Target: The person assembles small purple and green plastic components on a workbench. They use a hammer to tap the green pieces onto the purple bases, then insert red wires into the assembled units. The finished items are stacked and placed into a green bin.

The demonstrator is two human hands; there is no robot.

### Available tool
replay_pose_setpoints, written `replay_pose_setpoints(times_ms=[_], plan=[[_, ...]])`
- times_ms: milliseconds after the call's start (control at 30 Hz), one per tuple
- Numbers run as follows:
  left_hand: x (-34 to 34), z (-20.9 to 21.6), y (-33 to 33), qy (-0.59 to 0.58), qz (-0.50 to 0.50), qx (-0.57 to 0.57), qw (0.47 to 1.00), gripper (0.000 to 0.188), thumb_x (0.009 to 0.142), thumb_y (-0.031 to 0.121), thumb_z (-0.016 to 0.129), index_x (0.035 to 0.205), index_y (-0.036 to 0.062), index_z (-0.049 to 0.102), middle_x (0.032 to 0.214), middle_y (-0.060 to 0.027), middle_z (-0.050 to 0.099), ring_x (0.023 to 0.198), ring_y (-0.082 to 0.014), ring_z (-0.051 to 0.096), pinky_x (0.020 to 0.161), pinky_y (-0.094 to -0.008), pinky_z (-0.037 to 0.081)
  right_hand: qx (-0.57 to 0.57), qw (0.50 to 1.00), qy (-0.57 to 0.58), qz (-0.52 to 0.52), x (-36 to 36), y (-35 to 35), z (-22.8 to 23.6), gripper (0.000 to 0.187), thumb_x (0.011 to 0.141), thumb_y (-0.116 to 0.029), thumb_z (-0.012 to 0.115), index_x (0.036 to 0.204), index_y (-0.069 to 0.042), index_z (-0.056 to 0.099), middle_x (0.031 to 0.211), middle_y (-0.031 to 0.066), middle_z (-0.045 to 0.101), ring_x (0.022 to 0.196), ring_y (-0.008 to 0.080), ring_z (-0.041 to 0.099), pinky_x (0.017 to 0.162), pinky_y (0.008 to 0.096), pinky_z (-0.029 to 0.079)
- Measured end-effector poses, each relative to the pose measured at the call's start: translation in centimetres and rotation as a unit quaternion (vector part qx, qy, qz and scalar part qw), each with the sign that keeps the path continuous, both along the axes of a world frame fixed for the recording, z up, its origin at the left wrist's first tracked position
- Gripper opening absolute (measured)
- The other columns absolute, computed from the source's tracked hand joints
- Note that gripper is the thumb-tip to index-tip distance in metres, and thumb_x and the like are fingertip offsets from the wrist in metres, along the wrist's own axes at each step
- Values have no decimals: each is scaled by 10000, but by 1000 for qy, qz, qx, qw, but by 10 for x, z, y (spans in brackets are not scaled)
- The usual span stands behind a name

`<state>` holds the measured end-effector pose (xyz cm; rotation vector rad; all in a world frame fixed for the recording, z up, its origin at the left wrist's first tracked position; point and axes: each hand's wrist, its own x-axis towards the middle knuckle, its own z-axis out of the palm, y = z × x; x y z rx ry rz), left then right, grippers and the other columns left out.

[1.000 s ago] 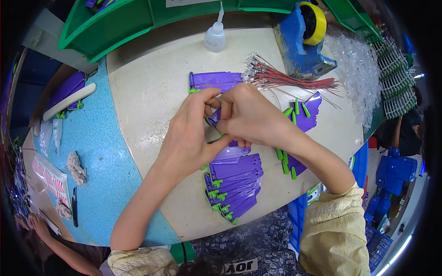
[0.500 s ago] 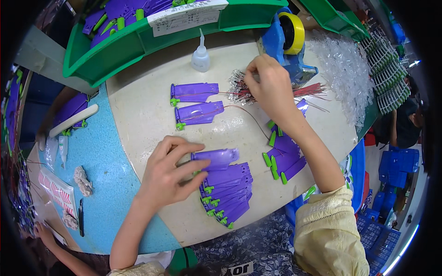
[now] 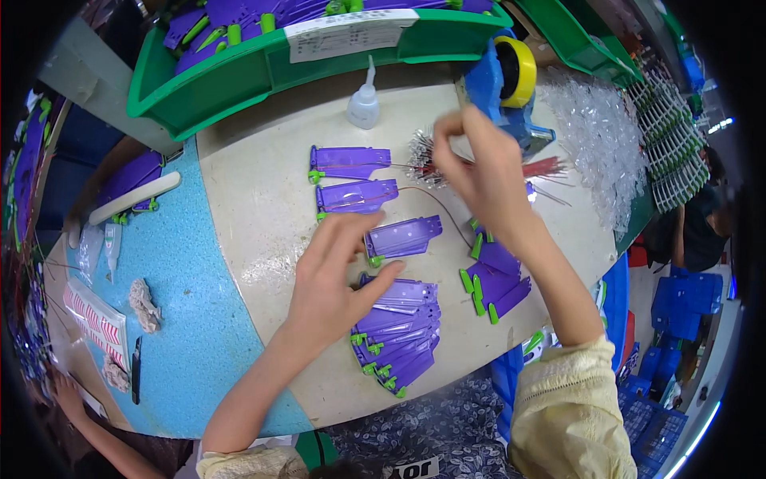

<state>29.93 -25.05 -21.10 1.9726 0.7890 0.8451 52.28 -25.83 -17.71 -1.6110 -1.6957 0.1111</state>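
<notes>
My left hand (image 3: 323, 279) is over the middle of the table, thumb and fingers apart around the green-tipped end of a flat purple plastic piece (image 3: 405, 238). That piece lies below two similar purple pieces, an upper one (image 3: 355, 162) and a lower one (image 3: 363, 194), each with a thin red wire along it. Nearer me, several more purple pieces (image 3: 403, 323) lie fanned in an overlapping stack. My right hand (image 3: 491, 172), slightly blurred, has curled fingers just above a bundle of red wires (image 3: 544, 167) with small clear-tipped ends (image 3: 420, 156). Whatever its fingertips pinch is too small to make out.
A green bin (image 3: 207, 92) of purple parts stands at the back, with a small dropper bottle (image 3: 363, 108) before it. Right of that are a blue tape dispenser (image 3: 483, 80) and clear plastic bits (image 3: 594, 136). More purple pieces (image 3: 499, 275) lie right; a black knife (image 3: 136, 371) lies left.
The purple piece near my left hand has moved up and right, away from the fanned stack, and the fingers have spread. My right hand has lifted slightly from the clear-tipped wire ends.
</notes>
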Motion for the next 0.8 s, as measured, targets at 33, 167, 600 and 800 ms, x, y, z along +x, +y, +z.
replay_pose_setpoints(times_ms=[33,167,600,800], plan=[[1,-1,-1,-79,2,-98,992,266,791,-5,769,1036,-12,663,1047,-127,638,865,-194,663,725,-305,550,30,995,-61,74,-12,-12,2,121,770,5,693,850,22,604,812,165,617,771,345,631,675,428,520],[6,-12,4,-213,-67,-119,968,310,795,-68,749,1083,-36,638,1001,-120,672,861,-177,679,729,-287,542,4,991,40,128,-41,-53,3,147,767,64,705,893,10,652,818,133,640,697,289,648,599,334,515],[-3,-24,11,12,-56,2,998,613,680,10,845,1237,33,592,1132,-120,667,893,-210,670,772,-322,564,-201,975,33,92,-46,-33,-12,70,748,1,704,815,6,683,772,127,584,670,310,599,622,411,482],[-5,-25,11,-10,-44,-36,998,584,674,19,856,1199,21,599,1126,-115,688,913,-213,692,819,-325,591,-306,931,168,106,-43,-37,-8,78,770,4,730,847,14,731,734,95,600,624,178,544,567,326,417]])
